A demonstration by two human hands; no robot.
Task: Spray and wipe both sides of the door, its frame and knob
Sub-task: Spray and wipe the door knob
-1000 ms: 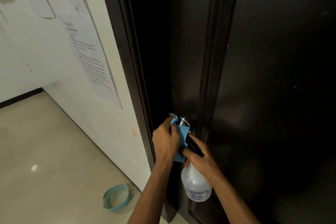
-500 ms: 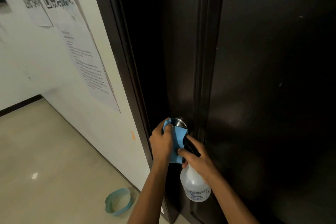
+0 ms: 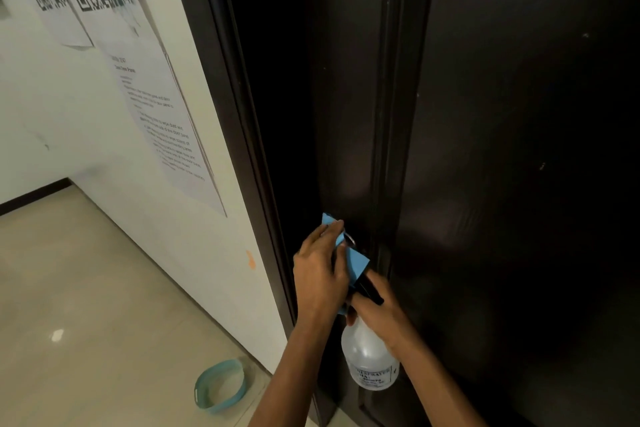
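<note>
A dark brown door [image 3: 519,149] fills the right side, with its dark frame [image 3: 239,114] running down the left edge. My left hand [image 3: 320,274] holds a blue cloth [image 3: 356,262] wrapped over the metal knob [image 3: 349,239], of which only a sliver shows. My right hand [image 3: 381,308] grips the neck of a clear spray bottle [image 3: 369,362] with a black trigger head, just below and right of the knob. The bottle hangs upright against the door.
A white wall [image 3: 86,135] on the left carries several printed sheets [image 3: 156,107] with QR codes. A teal ring-shaped band [image 3: 221,386] lies on the beige tiled floor [image 3: 86,305] near the base of the frame.
My left hand has shifted the cloth up and around the knob, so its fingers now reach higher. My right hand and the bottle have hardly moved.
</note>
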